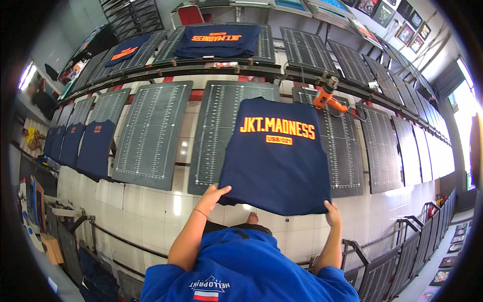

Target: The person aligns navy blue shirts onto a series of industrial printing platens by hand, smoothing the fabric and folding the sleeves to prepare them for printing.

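A navy shirt with orange printed lettering (pixel 276 173) is stretched out between my two hands. My left hand (pixel 214 198) pinches its near left corner, and my right hand (pixel 332 214) grips the near right corner. The shirt's far end lies over or hangs above two dark printing boards; I cannot tell whether it touches them. One board with white ruled markings (pixel 209 136) shows to the left of the shirt, another board (pixel 344 156) to its right. Just past the shirt's far right corner sits an orange heat gun (pixel 327 95).
A stack of navy printed shirts (pixel 219 43) lies on a board in the far row. Several navy shirts (pixel 95 143) cover boards at the left. More boards (pixel 151 133) line the benches. Railings (pixel 352 246) run behind me. A person in yellow (pixel 32 137) is at far left.
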Tool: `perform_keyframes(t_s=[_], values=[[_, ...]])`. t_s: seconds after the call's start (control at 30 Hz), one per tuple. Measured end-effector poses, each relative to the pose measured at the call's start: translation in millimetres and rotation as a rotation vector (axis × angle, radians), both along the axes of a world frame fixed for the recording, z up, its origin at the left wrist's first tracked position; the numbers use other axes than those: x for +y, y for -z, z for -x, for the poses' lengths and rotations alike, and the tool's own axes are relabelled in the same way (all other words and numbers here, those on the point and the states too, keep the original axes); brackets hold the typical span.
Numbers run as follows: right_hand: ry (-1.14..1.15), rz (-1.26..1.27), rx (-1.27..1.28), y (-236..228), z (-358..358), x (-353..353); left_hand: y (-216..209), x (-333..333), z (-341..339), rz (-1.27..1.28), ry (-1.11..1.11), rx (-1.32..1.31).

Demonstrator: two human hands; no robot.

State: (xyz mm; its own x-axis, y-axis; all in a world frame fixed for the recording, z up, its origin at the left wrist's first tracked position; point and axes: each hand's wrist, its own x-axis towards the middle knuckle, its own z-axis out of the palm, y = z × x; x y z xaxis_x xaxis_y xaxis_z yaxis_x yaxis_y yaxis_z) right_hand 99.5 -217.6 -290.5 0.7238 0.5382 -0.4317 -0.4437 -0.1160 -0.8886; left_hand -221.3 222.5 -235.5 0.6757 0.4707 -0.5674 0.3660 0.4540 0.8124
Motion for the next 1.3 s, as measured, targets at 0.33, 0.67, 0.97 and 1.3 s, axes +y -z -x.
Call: perform_keyframes(t_s=[0.33, 0.67, 0.97, 1.3], values=[[0.184, -0.685, -0.655, -275.2, 129.9, 155.5, -195.1, 222.3, 133.2, 0.013, 0.012, -0.957], [0.306, -0.242, -0.549, -357.1, 260.6, 439.9, -276.4, 415.4, 206.9, -0.334, -0.153, -0.679], [0.270, -0.459, -0.470, -409.6, 285.2, 485.4, -353.5, 444.4, 269.2, -0.319, -0.222, -0.877], [0.064, 0.100, -0.140, -175.6, 330.9, 434.1, -111.7, 362.8, 367.9, -0.277, -0.202, -0.216]])
